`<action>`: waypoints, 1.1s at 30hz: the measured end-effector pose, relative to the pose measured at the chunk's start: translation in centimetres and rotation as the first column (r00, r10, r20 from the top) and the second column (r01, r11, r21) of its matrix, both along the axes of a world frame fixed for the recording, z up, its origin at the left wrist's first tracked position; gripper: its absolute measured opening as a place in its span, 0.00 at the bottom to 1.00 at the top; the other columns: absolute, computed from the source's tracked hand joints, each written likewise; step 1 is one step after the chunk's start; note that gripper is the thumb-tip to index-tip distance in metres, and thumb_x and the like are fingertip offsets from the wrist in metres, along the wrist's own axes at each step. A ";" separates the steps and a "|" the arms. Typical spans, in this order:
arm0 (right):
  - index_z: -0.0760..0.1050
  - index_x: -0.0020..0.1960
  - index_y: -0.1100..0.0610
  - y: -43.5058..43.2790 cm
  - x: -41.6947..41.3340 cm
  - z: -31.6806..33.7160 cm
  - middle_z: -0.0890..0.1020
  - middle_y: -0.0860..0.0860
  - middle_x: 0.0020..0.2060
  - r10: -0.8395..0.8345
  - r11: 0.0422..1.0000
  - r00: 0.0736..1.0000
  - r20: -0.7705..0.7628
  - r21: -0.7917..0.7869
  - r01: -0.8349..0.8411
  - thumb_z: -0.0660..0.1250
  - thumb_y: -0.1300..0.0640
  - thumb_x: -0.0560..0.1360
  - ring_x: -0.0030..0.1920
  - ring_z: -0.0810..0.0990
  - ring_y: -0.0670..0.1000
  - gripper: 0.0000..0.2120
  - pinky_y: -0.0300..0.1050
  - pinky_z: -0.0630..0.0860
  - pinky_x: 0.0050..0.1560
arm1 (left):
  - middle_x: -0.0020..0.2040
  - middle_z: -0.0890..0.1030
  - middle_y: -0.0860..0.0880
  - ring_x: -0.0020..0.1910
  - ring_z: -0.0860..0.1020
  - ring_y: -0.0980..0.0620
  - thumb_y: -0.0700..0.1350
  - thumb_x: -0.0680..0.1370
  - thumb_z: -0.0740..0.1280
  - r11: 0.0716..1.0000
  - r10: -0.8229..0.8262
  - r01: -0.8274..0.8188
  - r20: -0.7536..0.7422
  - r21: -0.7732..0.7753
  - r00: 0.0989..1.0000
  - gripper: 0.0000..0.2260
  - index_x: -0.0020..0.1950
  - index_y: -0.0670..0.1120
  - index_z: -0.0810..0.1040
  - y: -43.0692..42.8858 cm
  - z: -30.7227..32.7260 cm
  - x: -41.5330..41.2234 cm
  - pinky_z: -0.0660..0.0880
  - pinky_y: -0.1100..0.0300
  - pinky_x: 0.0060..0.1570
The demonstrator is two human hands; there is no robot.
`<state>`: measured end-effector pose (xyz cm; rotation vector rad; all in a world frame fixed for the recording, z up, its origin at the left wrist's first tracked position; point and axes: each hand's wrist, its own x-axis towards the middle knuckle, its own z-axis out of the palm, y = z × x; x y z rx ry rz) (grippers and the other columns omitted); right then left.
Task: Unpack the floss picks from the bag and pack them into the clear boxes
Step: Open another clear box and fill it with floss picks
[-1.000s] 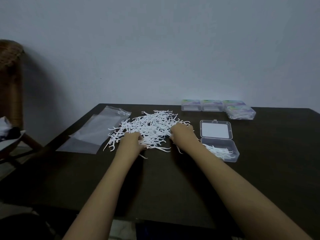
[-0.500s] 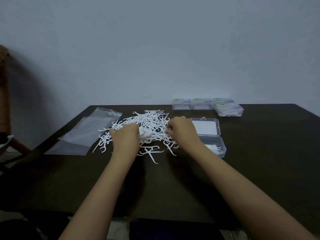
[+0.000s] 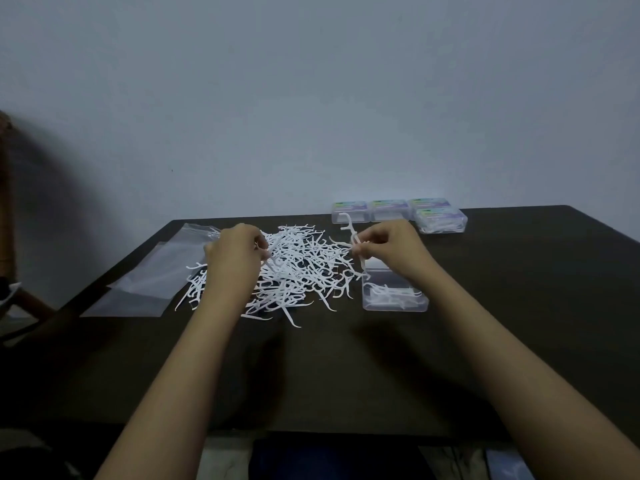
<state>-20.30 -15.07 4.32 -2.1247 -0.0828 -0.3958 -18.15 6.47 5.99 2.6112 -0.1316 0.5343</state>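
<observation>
A loose pile of white floss picks point(image 3: 298, 268) lies spread on the dark table point(image 3: 519, 306). My left hand point(image 3: 235, 258) is over the pile's left side and pinches a floss pick. My right hand point(image 3: 391, 247) is raised at the pile's right edge, pinching a few floss picks point(image 3: 351, 233) that stick up from its fingers. Right below that hand stands an open clear box point(image 3: 394, 296) with several picks in it; its lid is mostly hidden by my hand. The empty clear bag point(image 3: 152, 275) lies flat to the left of the pile.
Several closed clear boxes point(image 3: 398, 211) with coloured labels sit in a row at the table's far edge by the wall. A wooden chair point(image 3: 7, 209) shows at the left border. The near half of the table is bare dark wood.
Both hands have lifted off the pile with picks pinched in their fingers. My right hand has shifted right, above the open box. The camera view has drifted a little.
</observation>
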 end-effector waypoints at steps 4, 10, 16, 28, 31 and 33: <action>0.81 0.48 0.62 -2.1 -0.9 0.3 0.81 0.50 0.34 0.015 0.986 1.000 -0.021 0.169 -0.011 0.70 0.64 0.71 0.32 0.76 0.43 0.06 0.29 0.72 0.33 | 0.30 0.70 0.52 0.41 0.75 0.46 0.37 0.74 0.67 0.993 -0.073 0.082 0.099 -0.089 0.992 0.03 0.44 0.41 0.81 -0.5 0.3 0.1 0.69 0.56 0.43; 0.80 0.48 0.62 -5.1 -1.7 -0.7 0.82 0.51 0.37 -0.021 0.994 0.994 -0.104 0.108 0.032 0.69 0.63 0.72 0.35 0.78 0.44 0.06 0.26 0.73 0.32 | 0.29 0.72 0.52 0.30 0.69 0.57 0.39 0.73 0.70 0.930 -0.185 0.223 0.155 -0.291 0.970 0.01 0.41 0.43 0.81 -2.2 0.2 0.0 0.64 0.66 0.31; 0.81 0.51 0.62 -5.5 -1.6 -2.3 0.83 0.54 0.45 0.014 0.999 0.988 -0.151 -0.033 -0.019 0.72 0.62 0.70 0.42 0.81 0.47 0.11 0.37 0.78 0.46 | 0.35 0.80 0.43 0.31 0.77 0.56 0.38 0.71 0.72 0.742 -0.364 0.318 0.044 -0.591 0.930 0.05 0.38 0.47 0.80 -5.3 -0.8 -0.4 0.73 0.67 0.36; 0.80 0.53 0.60 -7.6 -1.4 -2.5 0.82 0.52 0.41 -0.142 0.989 0.985 -0.093 0.016 0.145 0.65 0.63 0.75 0.42 0.78 0.44 0.09 0.40 0.74 0.51 | 0.32 0.79 0.49 0.29 0.76 0.60 0.37 0.71 0.73 0.703 -0.544 0.376 -0.115 -0.603 0.831 0.03 0.43 0.42 0.81 -11.7 -4.7 -0.4 0.72 0.70 0.32; 0.80 0.53 0.60 -7.5 -1.4 -2.5 0.82 0.53 0.43 -0.146 0.989 0.985 -0.090 -0.015 0.145 0.64 0.61 0.76 0.43 0.78 0.45 0.08 0.37 0.74 0.49 | 0.34 0.79 0.53 0.29 0.75 0.65 0.36 0.70 0.73 0.735 -0.562 0.427 -0.120 -0.526 0.819 0.04 0.43 0.43 0.82 -12.5 -5.4 -0.2 0.73 0.72 0.36; 0.79 0.55 0.60 -7.4 -1.3 -2.5 0.81 0.52 0.42 -0.138 0.990 0.986 -0.093 -0.043 0.134 0.64 0.61 0.76 0.43 0.78 0.46 0.09 0.38 0.73 0.49 | 0.38 0.80 0.51 0.30 0.76 0.66 0.35 0.69 0.73 0.748 -0.571 0.458 -0.115 -0.479 0.813 0.06 0.45 0.41 0.82 -12.5 -5.5 0.0 0.73 0.76 0.36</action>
